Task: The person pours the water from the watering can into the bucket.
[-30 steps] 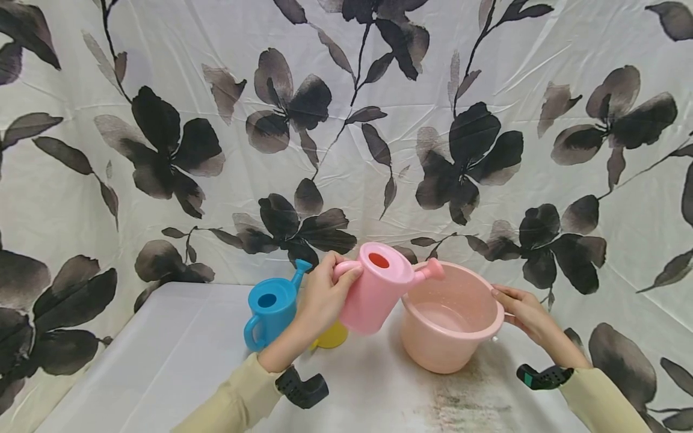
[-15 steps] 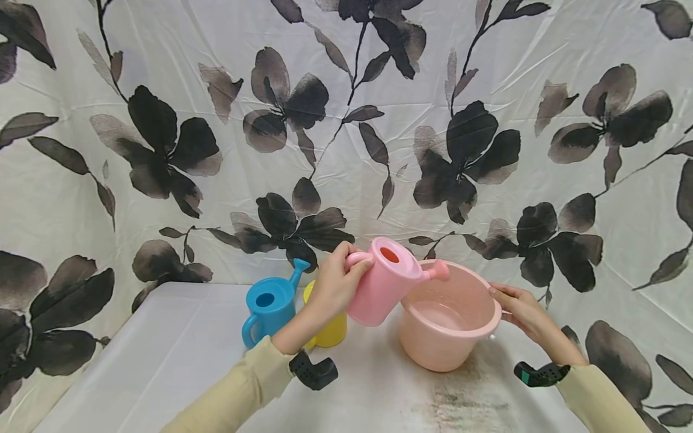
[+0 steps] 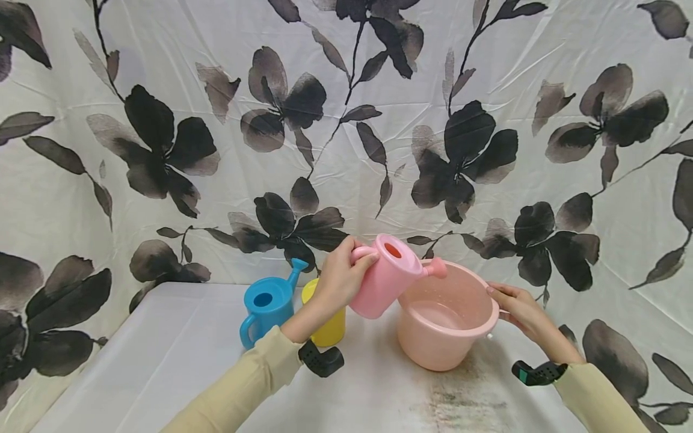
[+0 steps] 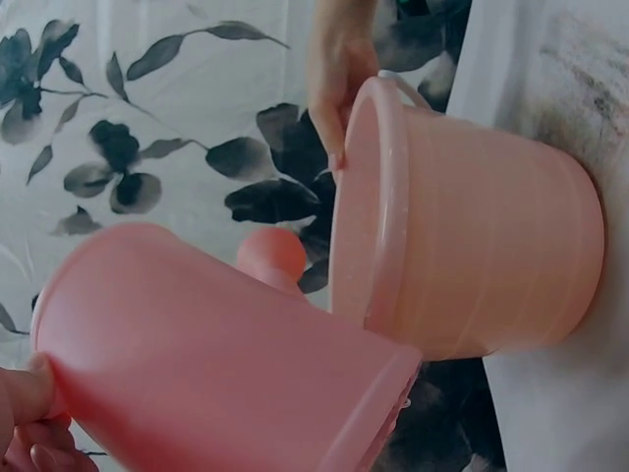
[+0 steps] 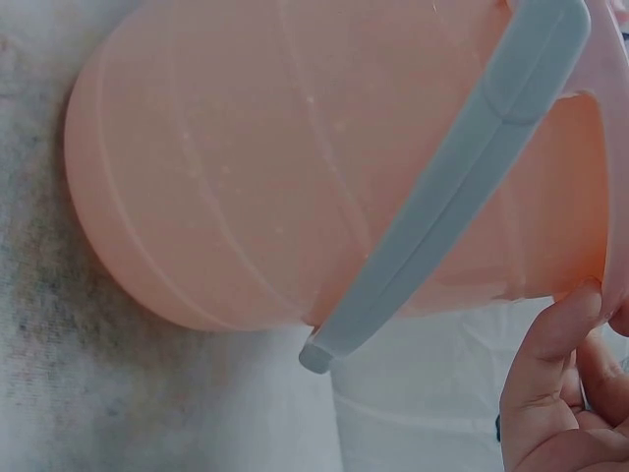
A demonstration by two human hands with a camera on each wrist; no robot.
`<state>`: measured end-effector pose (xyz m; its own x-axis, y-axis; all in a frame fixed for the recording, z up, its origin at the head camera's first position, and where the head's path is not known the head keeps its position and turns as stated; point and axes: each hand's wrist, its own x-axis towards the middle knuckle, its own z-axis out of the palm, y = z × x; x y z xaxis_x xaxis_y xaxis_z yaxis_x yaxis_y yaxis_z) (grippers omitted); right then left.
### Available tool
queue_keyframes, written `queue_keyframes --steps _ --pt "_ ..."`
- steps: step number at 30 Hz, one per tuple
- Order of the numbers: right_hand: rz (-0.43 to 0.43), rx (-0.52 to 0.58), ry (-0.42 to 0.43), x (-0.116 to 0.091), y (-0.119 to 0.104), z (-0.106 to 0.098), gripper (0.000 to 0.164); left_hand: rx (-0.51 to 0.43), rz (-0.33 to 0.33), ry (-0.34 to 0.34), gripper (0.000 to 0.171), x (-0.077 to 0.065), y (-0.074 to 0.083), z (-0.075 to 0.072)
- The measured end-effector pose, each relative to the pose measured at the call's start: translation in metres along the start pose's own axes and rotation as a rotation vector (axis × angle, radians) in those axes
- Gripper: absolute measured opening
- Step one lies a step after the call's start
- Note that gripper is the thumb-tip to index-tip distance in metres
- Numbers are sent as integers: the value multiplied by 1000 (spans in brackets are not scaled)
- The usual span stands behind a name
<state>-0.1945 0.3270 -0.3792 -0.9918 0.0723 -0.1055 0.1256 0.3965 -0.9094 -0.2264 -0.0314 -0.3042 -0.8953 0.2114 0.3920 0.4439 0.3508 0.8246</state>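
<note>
My left hand (image 3: 340, 275) grips the handle of a pink watering can (image 3: 376, 288), held above the table and tilted to the right. Its round spout head overlaps the near-left rim of a peach-pink bucket (image 3: 433, 352). In the left wrist view, the can's side (image 4: 206, 344) fills the lower left, and a few drops hang at its base edge. With thumb and fingers, my right hand (image 3: 521, 310) pinches the bucket's right rim. The right wrist view shows the bucket's ribbed wall (image 5: 216, 167) and a grey carrying handle (image 5: 423, 216) hanging across it.
A blue watering can (image 3: 271, 313) stands on the white table (image 3: 162, 349) at left. Beside it is a yellow container (image 3: 331, 331), partly hidden by my left forearm. Dark smudges (image 3: 465, 397) mark the tabletop before the bucket. A flower-printed cloth (image 3: 368, 198) hangs behind.
My left hand has moved right and slightly up with the pink watering can, which leans further toward the bucket. More of the yellow container shows. My right hand stays on the rim.
</note>
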Motion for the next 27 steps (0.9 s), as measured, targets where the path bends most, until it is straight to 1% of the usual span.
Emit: queue_keyframes --steps 5,11,20,27 --pt "3 -2 0 -1 -2 1 66 30 14 1 20 5 0 1" --pt "18 -10 8 -1 0 1 66 67 13 -27 19 9 3 4" --pt "35 -20 9 0 1 1 67 108 36 -43 18 14 6 8" --pt "21 -31 3 2 1 0 66 126 57 -48 17 18 8 10"
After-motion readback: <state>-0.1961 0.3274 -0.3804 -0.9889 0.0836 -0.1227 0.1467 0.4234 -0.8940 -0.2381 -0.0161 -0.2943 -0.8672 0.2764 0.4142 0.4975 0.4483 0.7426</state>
